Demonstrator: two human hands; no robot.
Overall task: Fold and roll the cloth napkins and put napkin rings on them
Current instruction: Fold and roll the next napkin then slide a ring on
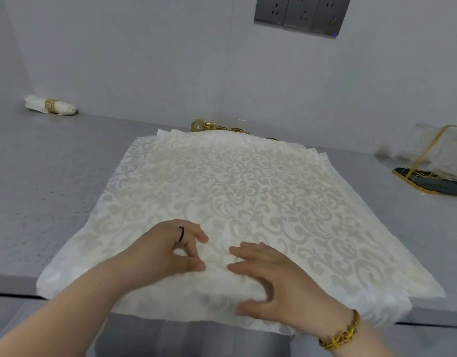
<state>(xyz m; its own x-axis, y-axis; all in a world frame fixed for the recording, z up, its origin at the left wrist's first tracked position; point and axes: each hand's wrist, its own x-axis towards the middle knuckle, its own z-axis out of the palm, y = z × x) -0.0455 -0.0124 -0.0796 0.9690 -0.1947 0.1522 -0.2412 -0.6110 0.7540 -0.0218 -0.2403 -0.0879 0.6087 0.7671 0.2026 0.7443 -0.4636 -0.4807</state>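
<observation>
The near edge of the cream damask cloth napkin (230, 186), spread on the grey table (55, 189), is gripped between the splayed fingers and thumb of the right hand (276, 282), the curled left hand (170, 249) showing no clear hold, so rolling is judged barely begun, while gold napkin rings (217, 127) lie unused beyond and one ringed white napkin roll (51, 106) is finished.

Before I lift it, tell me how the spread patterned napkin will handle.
Probably floppy: the napkin droops over the table edge and bunches at the right hand. Likely light, since it looks thin. The layers stacked beneath may shift with it.
</observation>
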